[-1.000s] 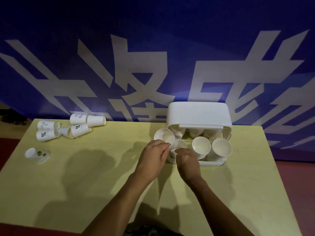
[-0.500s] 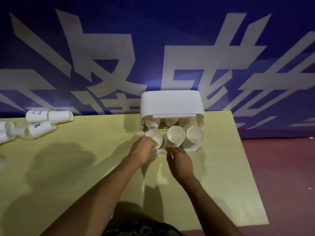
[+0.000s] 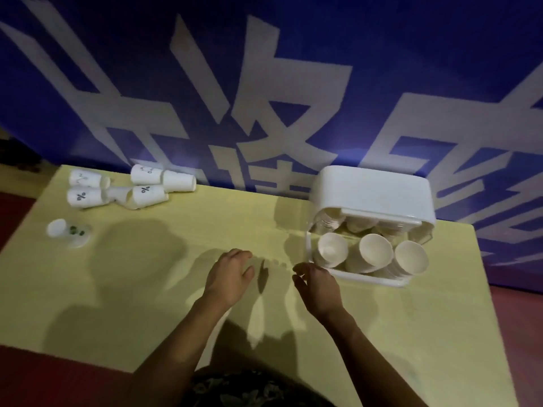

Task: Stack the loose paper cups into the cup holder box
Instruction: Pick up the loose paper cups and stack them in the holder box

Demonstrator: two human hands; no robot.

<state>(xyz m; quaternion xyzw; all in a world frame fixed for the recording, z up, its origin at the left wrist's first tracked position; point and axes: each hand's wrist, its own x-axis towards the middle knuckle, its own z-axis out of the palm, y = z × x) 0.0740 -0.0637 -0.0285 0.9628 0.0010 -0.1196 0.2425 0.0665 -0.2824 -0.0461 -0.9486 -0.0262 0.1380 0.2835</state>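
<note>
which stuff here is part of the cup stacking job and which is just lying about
Part of the job:
- cup holder box, lid up, three stacks of cups in front
- loose cups lying on their sides at the table's far left
- single cup nearer the left edge
- left hand and right hand, both empty

Just lying about:
- table
- blue banner behind

Dim, soft-focus wide-angle view, bowed edges, hard overlapping shadows across the table [image 3: 176,304], bluish backdrop glow

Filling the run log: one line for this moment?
left hand empty | right hand empty | cup holder box open | loose cups far-left
</note>
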